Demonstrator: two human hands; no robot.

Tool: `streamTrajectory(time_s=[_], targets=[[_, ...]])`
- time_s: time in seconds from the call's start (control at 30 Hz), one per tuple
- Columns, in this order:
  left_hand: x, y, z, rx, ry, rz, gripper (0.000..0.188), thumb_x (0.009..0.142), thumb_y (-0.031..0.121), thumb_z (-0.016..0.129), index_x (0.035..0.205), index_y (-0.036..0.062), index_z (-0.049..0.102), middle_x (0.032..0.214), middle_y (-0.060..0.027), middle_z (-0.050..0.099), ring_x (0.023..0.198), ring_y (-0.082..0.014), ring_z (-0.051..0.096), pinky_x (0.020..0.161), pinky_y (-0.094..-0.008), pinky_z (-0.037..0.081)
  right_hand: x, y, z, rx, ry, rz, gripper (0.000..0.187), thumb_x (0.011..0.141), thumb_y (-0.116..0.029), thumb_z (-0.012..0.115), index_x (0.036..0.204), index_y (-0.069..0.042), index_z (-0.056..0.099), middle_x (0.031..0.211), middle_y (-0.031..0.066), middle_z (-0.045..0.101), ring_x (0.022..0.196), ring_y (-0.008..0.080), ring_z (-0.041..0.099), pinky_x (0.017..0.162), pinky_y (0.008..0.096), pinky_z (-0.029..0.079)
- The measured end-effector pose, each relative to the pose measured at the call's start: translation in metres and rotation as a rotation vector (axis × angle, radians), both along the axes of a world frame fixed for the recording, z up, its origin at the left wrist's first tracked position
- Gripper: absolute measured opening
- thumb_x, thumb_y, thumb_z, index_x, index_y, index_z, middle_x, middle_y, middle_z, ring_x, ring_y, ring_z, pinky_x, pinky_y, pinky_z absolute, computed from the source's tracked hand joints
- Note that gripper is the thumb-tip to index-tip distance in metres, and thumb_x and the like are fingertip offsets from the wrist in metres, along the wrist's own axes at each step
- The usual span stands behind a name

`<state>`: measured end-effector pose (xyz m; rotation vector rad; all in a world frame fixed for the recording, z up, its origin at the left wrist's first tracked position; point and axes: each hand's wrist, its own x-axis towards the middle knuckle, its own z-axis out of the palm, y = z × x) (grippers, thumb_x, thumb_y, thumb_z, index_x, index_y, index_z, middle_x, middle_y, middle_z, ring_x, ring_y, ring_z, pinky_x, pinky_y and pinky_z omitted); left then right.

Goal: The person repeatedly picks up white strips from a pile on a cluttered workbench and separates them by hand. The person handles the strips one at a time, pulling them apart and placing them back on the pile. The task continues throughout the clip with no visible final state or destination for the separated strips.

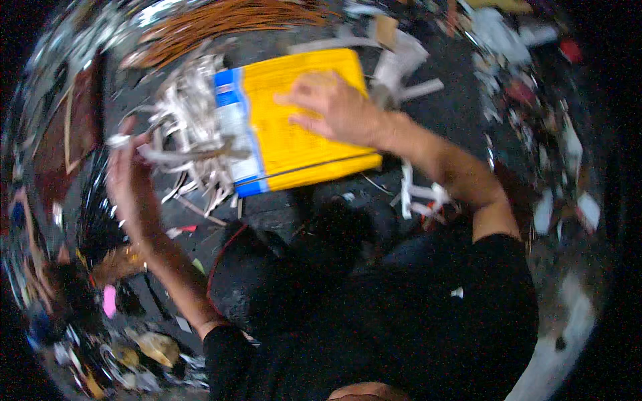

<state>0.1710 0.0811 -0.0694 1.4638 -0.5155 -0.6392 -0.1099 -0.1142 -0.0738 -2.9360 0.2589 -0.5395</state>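
Note:
A flat yellow package (311, 144) with a blue and white end lies before me. It looks like a box or a folded bag; I cannot tell which. My right hand (338, 110) is over its upper middle, fingers loosely spread and holding nothing. To the left of the package is a tangled heap of pale strips (194, 100). My left hand (127, 167) is raised at the heap's left side, blurred by motion. Something small and white (119, 140) shows at its fingers. A greyish strip (187, 156) stretches from near those fingers toward the package; whether I grip it is unclear.
A bundle of thin orange-brown rods or wires (227, 27) lies at the far side. More pale strips (401, 60) sit beyond the package's right corner. Mixed scraps (521, 93) cover the right; a brown board (80, 127) and a pink piece (110, 301) are at left.

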Motion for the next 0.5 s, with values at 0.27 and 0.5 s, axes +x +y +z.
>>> streamTrajectory(time_s=[0.27,0.5], targets=[[0.058,0.023,-0.089,0.235,-0.433,-0.298,0.052,0.098,0.034,0.049,0.136,-0.0003,0.043,0.128,-0.0180,0.054,0.120,-0.0235,0.052,0.104,-0.0349,0.038,-0.244,-0.065,0.045,0.372,0.208,-0.698,0.027,0.089,-0.027,0.063,0.104,-0.005,0.067,0.095,0.0110,0.068,0.086,0.0226,0.065,0.075,0.0333,0.051],[-0.018,0.043,-0.091,0.332,-0.048,-0.281,0.051,0.096,0.038,0.052,0.134,0.0033,0.048,0.127,-0.0147,0.057,0.120,-0.0232,0.053,0.103,-0.0347,0.038,-0.427,0.047,-0.135,0.663,0.623,-0.840,0.028,0.079,-0.024,0.071,0.098,-0.006,0.064,0.095,0.0101,0.062,0.093,0.0268,0.061,0.082,0.0395,0.047]])
